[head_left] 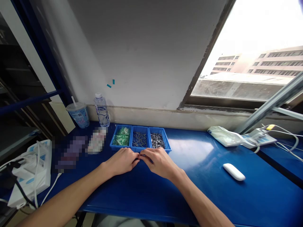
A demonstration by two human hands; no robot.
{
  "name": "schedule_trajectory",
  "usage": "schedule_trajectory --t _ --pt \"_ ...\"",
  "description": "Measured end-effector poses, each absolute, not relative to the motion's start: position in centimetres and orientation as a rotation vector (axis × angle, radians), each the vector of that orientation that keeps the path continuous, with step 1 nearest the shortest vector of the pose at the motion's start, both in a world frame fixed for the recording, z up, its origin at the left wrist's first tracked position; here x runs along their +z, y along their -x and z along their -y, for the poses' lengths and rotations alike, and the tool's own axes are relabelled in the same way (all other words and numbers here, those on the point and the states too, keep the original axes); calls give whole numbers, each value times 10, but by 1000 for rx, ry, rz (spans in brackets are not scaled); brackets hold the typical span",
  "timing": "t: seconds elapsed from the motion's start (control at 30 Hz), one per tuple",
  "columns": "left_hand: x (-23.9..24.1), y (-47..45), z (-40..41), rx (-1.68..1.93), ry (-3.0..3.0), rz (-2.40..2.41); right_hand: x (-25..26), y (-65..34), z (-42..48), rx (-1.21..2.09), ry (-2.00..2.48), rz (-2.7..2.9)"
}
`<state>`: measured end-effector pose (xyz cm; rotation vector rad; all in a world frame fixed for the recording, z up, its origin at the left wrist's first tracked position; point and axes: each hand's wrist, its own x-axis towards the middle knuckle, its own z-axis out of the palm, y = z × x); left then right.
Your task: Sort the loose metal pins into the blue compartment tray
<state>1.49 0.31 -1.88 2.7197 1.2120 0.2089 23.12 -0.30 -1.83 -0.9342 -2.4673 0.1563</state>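
Both my hands meet just in front of a row of three blue bins [141, 150]. The fingers of my left hand [124, 160] are closed in a pinch. My right hand [159, 160] pinches at the same spot, its fingertips touching the left ones. Whatever lies between the fingertips is too small to make out. The left bin has small green-and-clear packets [121, 137]. Loose dark metal screws or pins [139, 139] lie in the middle bin. A denser heap of short metal fasteners [157, 140] fills the right bin, partly behind my right hand.
On the blue table [189, 176], a white case [234, 171] lies at right. Behind it are a plastic bag [224, 136] and a power strip [259, 138]. A lidded cup [79, 116], water bottle [101, 110] and cabled power strip [35, 170] stand at left.
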Motion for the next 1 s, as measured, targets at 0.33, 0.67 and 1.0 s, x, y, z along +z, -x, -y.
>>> schedule_trajectory --t 0.33,0.67,1.0 --pt "-20 -14 -4 297 -2689 -1181 -21 -230 0 234 1175 2612" --pt "-20 -15 -4 246 -2690 -1204 -22 -229 -2 219 1223 2658" --pt "-15 -15 -2 257 -2753 -1205 -25 -227 1 188 1158 2594"
